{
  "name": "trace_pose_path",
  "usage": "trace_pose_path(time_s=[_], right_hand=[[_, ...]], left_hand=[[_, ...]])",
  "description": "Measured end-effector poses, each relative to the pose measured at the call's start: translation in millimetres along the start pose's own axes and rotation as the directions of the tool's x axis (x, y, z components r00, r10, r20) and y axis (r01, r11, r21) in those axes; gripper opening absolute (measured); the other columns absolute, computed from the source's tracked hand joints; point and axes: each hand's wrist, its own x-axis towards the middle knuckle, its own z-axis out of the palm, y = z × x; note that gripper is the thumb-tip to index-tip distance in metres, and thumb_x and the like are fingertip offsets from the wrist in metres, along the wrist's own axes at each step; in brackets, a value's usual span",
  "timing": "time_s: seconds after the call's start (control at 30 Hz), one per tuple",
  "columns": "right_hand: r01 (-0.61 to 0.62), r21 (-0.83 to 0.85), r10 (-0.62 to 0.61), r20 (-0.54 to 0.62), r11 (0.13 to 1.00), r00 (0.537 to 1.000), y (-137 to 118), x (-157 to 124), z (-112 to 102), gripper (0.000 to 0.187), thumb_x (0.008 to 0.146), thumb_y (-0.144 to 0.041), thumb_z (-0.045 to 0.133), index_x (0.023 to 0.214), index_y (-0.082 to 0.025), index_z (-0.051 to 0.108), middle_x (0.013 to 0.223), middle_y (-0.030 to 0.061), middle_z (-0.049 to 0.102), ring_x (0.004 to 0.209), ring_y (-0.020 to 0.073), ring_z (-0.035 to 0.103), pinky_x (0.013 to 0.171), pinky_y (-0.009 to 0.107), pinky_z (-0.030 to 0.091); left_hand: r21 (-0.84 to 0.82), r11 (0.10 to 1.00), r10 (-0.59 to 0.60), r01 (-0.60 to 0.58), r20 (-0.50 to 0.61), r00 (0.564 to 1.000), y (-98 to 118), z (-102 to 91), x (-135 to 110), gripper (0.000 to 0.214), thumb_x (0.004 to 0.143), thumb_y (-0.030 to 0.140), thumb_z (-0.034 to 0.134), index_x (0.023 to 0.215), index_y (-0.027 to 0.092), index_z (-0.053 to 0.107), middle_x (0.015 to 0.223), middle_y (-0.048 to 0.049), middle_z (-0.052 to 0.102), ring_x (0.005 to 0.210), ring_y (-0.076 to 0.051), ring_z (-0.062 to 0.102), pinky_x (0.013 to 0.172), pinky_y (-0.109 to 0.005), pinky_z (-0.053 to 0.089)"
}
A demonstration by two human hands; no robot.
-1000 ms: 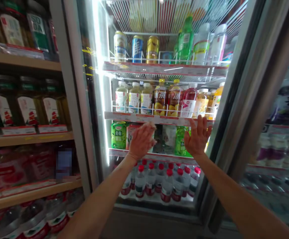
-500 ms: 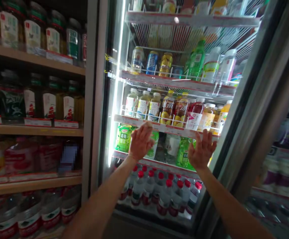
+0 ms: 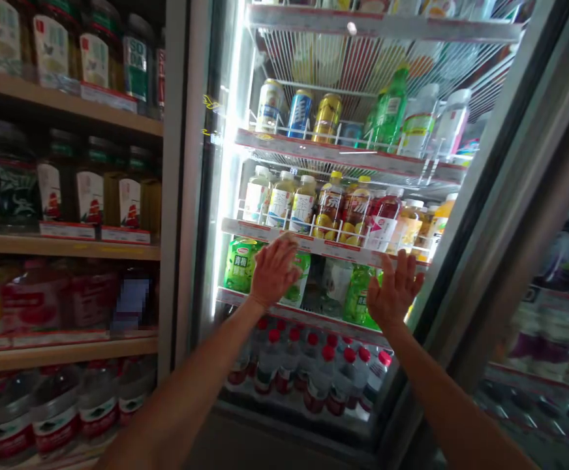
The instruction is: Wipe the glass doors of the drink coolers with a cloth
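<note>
Green bottle sits behind the left grip, whose closure I cannot tell; right grip hovers spread open before a second green bottle.

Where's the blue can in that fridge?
In the head view the blue can stands left on a wire shelf, between a white can and a gold can, well above the left hand.

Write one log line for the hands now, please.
left hand: at green bottle | right hand: open, near shelf edge
</note>
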Motion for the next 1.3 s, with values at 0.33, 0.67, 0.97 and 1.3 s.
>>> trace_pose_path(time_s=[0.33, 0.67, 0.97, 1.3], right_hand=[[0.002, -0.009, -0.002, -0.011, 1.000, 1.000, -0.4, -0.9, 0.8, 0.053, 0.086, -0.033, 0.038, 0.137, -0.019, 0.035, 0.145, 0.0142, 0.031, 0.137, 0.0286, 0.021, 0.106, 0.053, 0.017], [-0.041, 0.009, 0.041, 0.020, 0.999, 0.999, -4.2, 0.6, -0.7, 0.054, 0.084, -0.032, 0.038, 0.138, -0.021, 0.033, 0.146, 0.0128, 0.031, 0.137, 0.0293, 0.021, 0.106, 0.055, 0.017], [0.000, -0.025, 0.001, 0.018, 1.000, 1.000, -3.0, 1.1, -2.1, 0.052, 0.086, -0.033, 0.039, 0.136, -0.019, 0.036, 0.145, 0.0140, 0.032, 0.138, 0.0270, 0.019, 0.108, 0.051, 0.016], [0.000, -0.025, 0.000, 0.022, 1.000, 1.000, -3.5, 1.4, -1.5, 0.051, 0.087, -0.032, 0.038, 0.136, -0.017, 0.036, 0.145, 0.0150, 0.031, 0.138, 0.0266, 0.017, 0.109, 0.051, 0.013]], left_hand=[[-0.021, 0.994, 0.106, -0.106, 0.002, 0.994, 24.8, 8.0, 12.9, 0.048, 0.087, 0.033, 0.043, 0.132, 0.019, 0.042, 0.138, -0.0083, 0.044, 0.138, -0.021, 0.017, 0.111, -0.039, 0.015], [0.043, 0.925, -0.372, 0.379, -0.119, 0.921, -38.7, -11.0, 15.2, 0.054, 0.089, 0.035, 0.036, 0.136, 0.011, 0.035, 0.146, -0.0162, 0.028, 0.138, -0.024, 0.017, 0.110, -0.042, 0.017], [-0.025, 0.994, 0.103, -0.103, 0.022, 0.994, 0.4, 1.6, 31.3, 0.046, 0.088, 0.034, 0.038, 0.132, 0.018, 0.043, 0.139, -0.0083, 0.042, 0.136, -0.020, 0.026, 0.112, -0.037, 0.014], [-0.047, 0.997, -0.063, 0.061, -0.055, 0.996, 36.4, 17.8, 48.6, 0.050, 0.088, 0.036, 0.040, 0.135, 0.018, 0.038, 0.142, -0.0086, 0.038, 0.138, -0.021, 0.020, 0.112, -0.040, 0.013]])
